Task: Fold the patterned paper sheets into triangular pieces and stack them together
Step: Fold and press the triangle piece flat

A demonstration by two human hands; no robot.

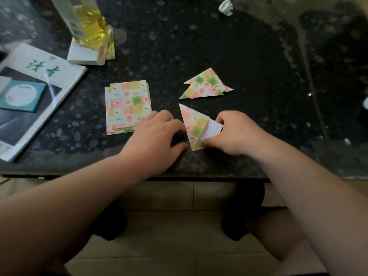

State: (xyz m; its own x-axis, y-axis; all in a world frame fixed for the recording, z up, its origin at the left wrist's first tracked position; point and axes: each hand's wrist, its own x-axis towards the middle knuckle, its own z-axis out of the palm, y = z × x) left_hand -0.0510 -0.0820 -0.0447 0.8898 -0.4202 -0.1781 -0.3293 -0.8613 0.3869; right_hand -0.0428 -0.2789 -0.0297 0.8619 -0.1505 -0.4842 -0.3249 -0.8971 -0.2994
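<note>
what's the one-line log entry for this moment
step: folding | left hand: at left edge of half-folded sheet | right hand: pinches its white flap | triangle pile: behind sheet | flat stack: left of sheet

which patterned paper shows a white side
The half-folded piece between the left hand and right hand, with a white flap; the square stack and finished triangles show only pattern.
</note>
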